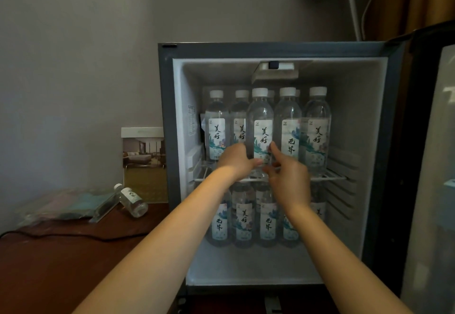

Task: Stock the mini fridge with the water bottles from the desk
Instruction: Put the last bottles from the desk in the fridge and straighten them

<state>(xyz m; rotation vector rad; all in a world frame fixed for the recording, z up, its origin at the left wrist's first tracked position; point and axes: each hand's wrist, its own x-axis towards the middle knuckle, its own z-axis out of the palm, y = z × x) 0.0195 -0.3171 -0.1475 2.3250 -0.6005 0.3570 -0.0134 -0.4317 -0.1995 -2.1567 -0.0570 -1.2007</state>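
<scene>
Both forearms reach in from the near edge. The left hand curls round the lower left side of the middle bottle. The right hand pinches its lower right, forefinger up against the label. That bottle stands upright at the front of the wire shelf inside the mini fridge, between other upright bottles. Far left, a loose bottle lies on its side on the tabletop.

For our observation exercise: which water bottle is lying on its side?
The bottle on the desk, left of the fridge; the ones inside all stand upright.
</scene>
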